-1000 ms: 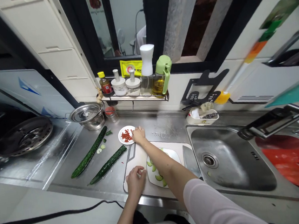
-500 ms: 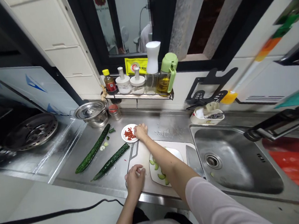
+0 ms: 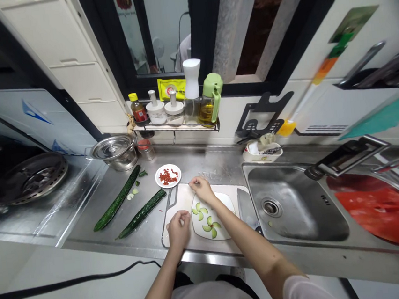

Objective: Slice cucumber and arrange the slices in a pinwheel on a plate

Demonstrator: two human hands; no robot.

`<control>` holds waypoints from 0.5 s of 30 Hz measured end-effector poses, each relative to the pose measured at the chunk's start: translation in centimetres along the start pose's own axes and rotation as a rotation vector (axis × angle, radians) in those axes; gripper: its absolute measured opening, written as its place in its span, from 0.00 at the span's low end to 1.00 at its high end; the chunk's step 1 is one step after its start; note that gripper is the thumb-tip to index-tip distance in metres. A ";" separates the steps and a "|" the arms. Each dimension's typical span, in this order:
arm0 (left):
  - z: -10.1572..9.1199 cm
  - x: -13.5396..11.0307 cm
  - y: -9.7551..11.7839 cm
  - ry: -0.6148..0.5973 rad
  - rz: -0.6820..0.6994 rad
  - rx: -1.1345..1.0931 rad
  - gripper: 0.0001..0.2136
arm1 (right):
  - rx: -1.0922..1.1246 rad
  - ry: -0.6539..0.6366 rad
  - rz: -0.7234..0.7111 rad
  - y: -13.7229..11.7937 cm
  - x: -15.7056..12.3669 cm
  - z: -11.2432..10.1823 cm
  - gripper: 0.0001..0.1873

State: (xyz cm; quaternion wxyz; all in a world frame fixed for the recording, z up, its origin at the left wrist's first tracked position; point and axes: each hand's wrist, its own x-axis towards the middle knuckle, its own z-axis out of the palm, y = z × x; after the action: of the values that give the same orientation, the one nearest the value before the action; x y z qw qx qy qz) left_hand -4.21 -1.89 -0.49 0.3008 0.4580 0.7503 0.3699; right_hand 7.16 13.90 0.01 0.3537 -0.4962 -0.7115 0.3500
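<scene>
My right hand (image 3: pixel 201 189) is over the far left corner of the white square plate (image 3: pixel 222 203), its fingers pinched together. Whatever is in the pinch is too small to make out. My left hand (image 3: pixel 179 230) rests at the plate's left side above the cutting board (image 3: pixel 186 195), with fingers curled in and nothing visible in them. On the plate, green cucumber slices (image 3: pixel 211 227) form two pinwheel shapes; the nearer one has a red bit at its centre. A small round white dish (image 3: pixel 158 177) of chopped red pieces (image 3: pixel 168 176) stands beyond the board.
Two whole cucumbers (image 3: pixel 142 214) lie left of the board near small cut ends. A knife (image 3: pixel 245 208) lies on the board's right side, beside the sink (image 3: pixel 296 206). Behind are a lidded steel pot (image 3: pixel 115 153) and a condiment shelf (image 3: pixel 179 127).
My right hand has left the dish of red pieces and come back toward the plate. The left hand stays near the board's left side. The camera view has shifted slightly.
</scene>
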 end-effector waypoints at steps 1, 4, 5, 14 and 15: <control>0.1 0.1 -0.1 -0.003 -0.001 -0.027 0.13 | -0.009 -0.013 -0.016 -0.2 -1.6 -0.4 0.07; 0.1 0.4 -0.1 -0.033 0.026 -0.138 0.14 | -0.046 -0.075 -0.087 -1.3 -6.0 -1.5 0.06; 0.0 0.6 0.0 -0.055 0.043 -0.182 0.14 | -0.061 -0.093 -0.107 -1.6 -7.1 -1.8 0.05; 0.4 0.9 1.1 -0.250 0.093 -0.444 0.16 | -0.157 -0.150 -0.226 -3.0 -10.2 -3.4 0.04; 0.4 0.9 1.2 -0.258 0.090 -0.456 0.16 | -0.167 -0.153 -0.228 -3.0 -10.3 -3.6 0.04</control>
State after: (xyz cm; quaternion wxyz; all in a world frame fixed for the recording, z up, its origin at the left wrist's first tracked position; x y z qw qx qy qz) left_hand -3.71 -0.61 0.14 0.4725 0.4549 0.5819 0.4809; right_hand 11.44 3.83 2.78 0.2937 -0.4117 -0.8147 0.2838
